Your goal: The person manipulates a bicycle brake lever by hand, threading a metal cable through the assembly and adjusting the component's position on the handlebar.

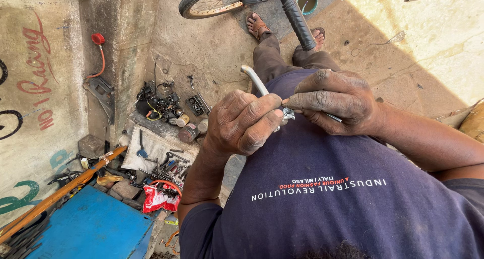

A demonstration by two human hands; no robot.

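Observation:
My left hand (244, 123) grips a silver metal brake lever (253, 78), whose curved end sticks up past my fingers. My right hand (335, 100) pinches a small silver nut or clamp part (288, 113) at the lever's base, with a thin metal rod (334, 118) showing under the fingers. Both hands are greasy and meet in front of my dark blue shirt. A black bicycle handlebar grip (298, 22) hangs just beyond my hands.
A bicycle wheel (209, 1) stands at the top. Scattered tools and metal parts (169, 163) lie on a cloth on the ground at left, beside tins (188, 133), a red bag (157, 198), a blue box (93, 229) and a wooden stick (60, 193). My sandalled feet (258, 26) rest on concrete.

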